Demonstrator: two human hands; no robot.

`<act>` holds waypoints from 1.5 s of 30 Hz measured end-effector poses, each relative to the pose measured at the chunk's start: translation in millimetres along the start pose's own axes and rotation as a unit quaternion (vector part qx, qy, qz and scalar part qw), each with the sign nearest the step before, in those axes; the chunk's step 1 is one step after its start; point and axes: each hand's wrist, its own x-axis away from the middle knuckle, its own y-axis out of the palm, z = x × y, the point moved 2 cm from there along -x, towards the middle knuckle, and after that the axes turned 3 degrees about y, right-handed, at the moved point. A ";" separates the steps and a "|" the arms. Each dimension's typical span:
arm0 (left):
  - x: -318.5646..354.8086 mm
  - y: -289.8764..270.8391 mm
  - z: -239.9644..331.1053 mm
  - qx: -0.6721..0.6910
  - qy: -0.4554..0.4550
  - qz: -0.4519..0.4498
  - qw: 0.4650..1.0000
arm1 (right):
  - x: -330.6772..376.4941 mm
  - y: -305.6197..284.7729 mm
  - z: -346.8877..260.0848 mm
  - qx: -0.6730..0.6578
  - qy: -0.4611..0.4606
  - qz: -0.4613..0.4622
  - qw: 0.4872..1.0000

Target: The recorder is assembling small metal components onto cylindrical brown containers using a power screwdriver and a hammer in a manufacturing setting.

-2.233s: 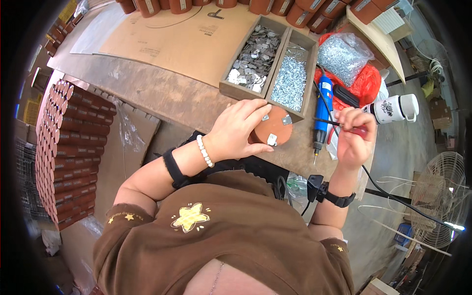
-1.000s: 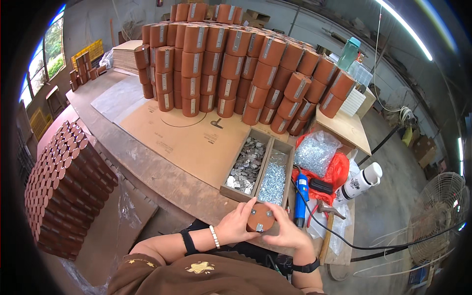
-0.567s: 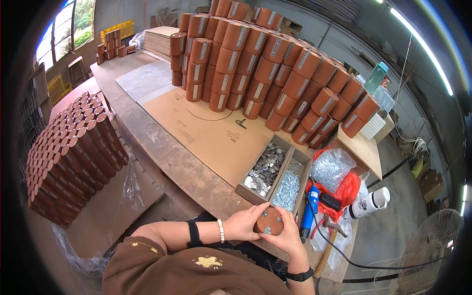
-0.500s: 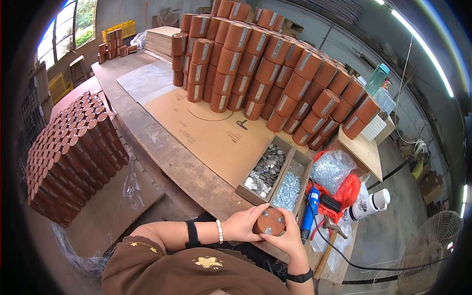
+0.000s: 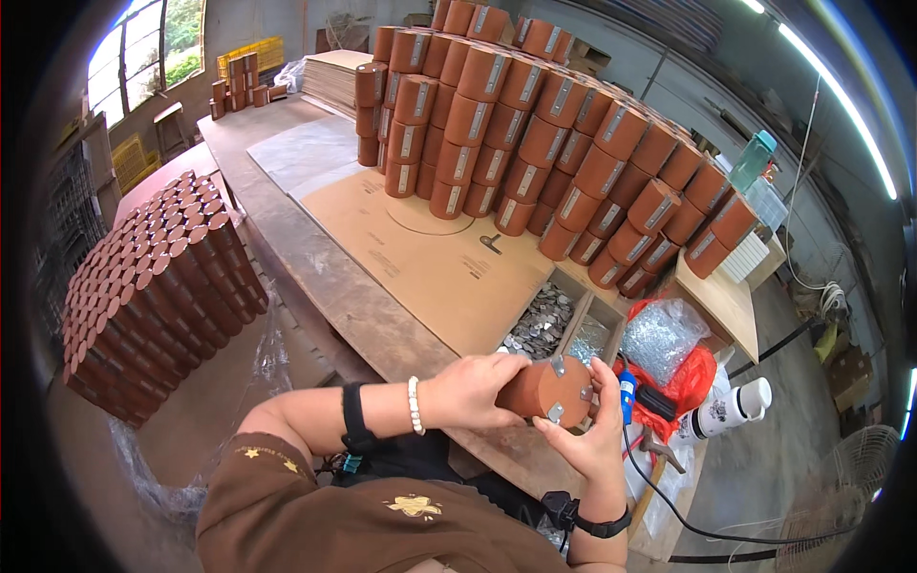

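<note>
A reddish-brown cylinder (image 5: 559, 396) with small metal clips at the edge of its round end is held between my two hands over the table's near edge. My left hand (image 5: 468, 392) grips its left side, and my right hand (image 5: 594, 432) has thumb and fingers around its right side. The round end faces up toward me, and part of the side wall shows. Just beyond it stands a wooden two-part box (image 5: 570, 334). Flat grey metal pieces (image 5: 543, 323) lie in the left part, small silvery hardware (image 5: 589, 342) in the right, partly hidden by the cylinder.
Stacked brown cylinders (image 5: 468, 124) with metal strips rise along the table's far side. More cylinders (image 5: 158, 277) form a block at left. Right of the box are a bag of hardware (image 5: 664, 334), red plastic (image 5: 702, 368), a blue power tool (image 5: 627, 393), a hammer (image 5: 662, 449) and a white bottle (image 5: 723, 411).
Both hands have lifted the cylinder up and away from my body, tilting it so more of its side wall shows. The whole view has shifted slightly.
</note>
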 end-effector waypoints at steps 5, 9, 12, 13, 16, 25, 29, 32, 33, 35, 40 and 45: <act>-22.3 -74.1 -26.9 0.025 -0.052 0.073 0.996 | 0.5 -10.6 10.0 -0.093 0.046 0.022 0.994; -58.8 -170.8 -73.0 -0.083 -0.115 0.185 0.972 | 12.0 -31.2 28.0 -0.099 0.097 0.062 0.988; -78.6 -243.1 -121.7 -0.127 -0.143 0.294 0.936 | 18.8 -40.6 34.2 -0.124 0.133 0.119 0.976; -89.2 -263.7 -131.9 -0.146 -0.146 0.302 0.931 | 22.3 -45.4 41.0 -0.120 0.138 0.119 0.976; -122.5 -311.6 -156.2 -0.189 -0.139 0.355 0.905 | 29.6 -52.4 51.8 -0.103 0.136 0.149 0.974; -198.2 -357.1 -231.6 -0.293 -0.261 0.389 0.834 | 34.3 -59.7 66.5 -0.025 0.229 0.129 0.964; -211.1 -355.6 -248.7 -0.287 -0.294 0.364 0.836 | 42.5 -63.7 77.0 0.016 0.273 0.116 0.955; -212.4 -351.9 -254.2 -0.295 -0.301 0.356 0.834 | 46.1 -63.5 81.8 0.049 0.275 0.104 0.954; -212.5 -350.6 -258.4 -0.323 -0.281 0.395 0.812 | 45.3 -62.1 82.3 0.044 0.283 0.106 0.952; -211.6 -354.1 -265.8 -0.305 -0.284 0.393 0.820 | 41.5 -58.8 78.8 0.036 0.276 0.093 0.956; -215.0 -343.4 -271.0 -0.284 -0.285 0.376 0.835 | 46.3 -50.9 77.7 0.072 0.320 0.085 0.941; -217.9 -339.1 -274.3 -0.375 -0.316 0.312 0.814 | 46.2 -47.5 62.7 0.099 0.298 0.084 0.946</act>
